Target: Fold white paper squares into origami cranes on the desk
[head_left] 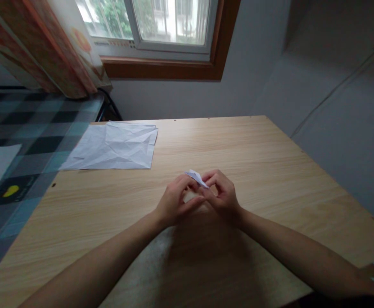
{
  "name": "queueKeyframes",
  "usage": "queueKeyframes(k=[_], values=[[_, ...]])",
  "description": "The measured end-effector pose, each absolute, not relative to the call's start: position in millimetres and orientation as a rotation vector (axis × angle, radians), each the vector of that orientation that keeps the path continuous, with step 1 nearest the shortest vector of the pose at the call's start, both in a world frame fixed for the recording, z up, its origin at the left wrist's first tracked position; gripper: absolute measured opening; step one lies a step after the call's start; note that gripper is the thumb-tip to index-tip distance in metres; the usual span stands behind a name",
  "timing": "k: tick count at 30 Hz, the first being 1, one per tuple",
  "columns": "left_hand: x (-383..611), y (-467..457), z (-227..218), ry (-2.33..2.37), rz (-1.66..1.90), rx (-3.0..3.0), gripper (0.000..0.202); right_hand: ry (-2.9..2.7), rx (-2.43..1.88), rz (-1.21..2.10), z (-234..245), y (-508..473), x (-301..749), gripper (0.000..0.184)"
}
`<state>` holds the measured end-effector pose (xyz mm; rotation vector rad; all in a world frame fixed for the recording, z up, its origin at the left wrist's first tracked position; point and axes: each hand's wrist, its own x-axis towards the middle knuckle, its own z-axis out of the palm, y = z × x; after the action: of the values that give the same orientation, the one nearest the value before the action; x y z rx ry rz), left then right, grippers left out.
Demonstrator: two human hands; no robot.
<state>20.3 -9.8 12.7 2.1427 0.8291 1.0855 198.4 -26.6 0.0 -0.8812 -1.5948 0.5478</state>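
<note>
A small folded piece of white paper (196, 177) is pinched between both my hands above the middle of the wooden table (254, 158). My left hand (174, 203) curls around it from the left, thumb reaching toward the right. From the other side my right hand (223, 194) grips it with bent fingers. Only the paper's pointed upper tip shows; the rest is hidden behind my fingers.
A stack of creased white paper sheets (113, 147) lies at the table's far left corner. Left of the table is a bed with a checked cover (36, 128), a curtain (46, 51) and a window (161, 25) behind. A grey wall runs along the right.
</note>
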Motion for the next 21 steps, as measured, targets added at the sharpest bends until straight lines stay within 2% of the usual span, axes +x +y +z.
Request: queueKeyframes(k=[4,10,15,21], values=[[17,-7,14,0.786,0.977,2.058,0.032,-1.684,-0.733,0.632,1,-26,199,0.013],[16,-5,12,0.731,0.909,2.01,0.032,-1.605,-0.681,1.029,-8,-21,204,0.028],[16,-6,13,0.724,0.907,1.973,0.031,-1.473,-0.622,1.314,-8,-20,204,0.031],[17,-5,15,0.687,0.921,1.965,0.037,-1.41,-0.602,1.46,-11,-16,205,0.035]])
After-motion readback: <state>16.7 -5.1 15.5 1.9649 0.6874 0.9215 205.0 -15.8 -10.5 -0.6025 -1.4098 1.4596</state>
